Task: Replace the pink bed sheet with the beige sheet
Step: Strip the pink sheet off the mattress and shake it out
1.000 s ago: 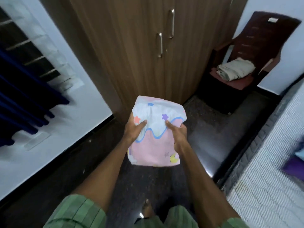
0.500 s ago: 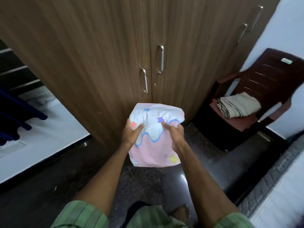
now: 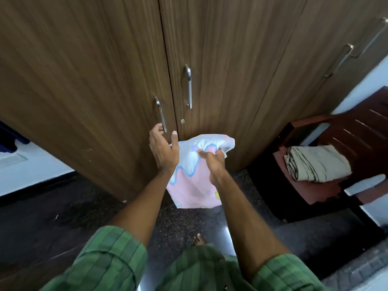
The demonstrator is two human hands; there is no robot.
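— Pink sheet (image 3: 193, 181), folded, bunched in the right hand (image 3: 212, 164) alone?
— Yes; left hand (image 3: 162, 149) open, reaching for the wardrobe handle (image 3: 161, 114) (one-handed grip could let it unfold). Beige sheet (image 3: 315, 164) waits on the chair (image 3: 357, 131).

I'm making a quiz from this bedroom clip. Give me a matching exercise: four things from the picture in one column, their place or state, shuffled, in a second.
Things:
1. pink sheet
2. beige sheet
3. left hand
4. wardrobe doors

Place or state:
A. folded on the dark red chair
B. closed
C. bunched in the right hand
D. fingers open, just below a door handle

Pairs: 1-C, 2-A, 3-D, 4-B
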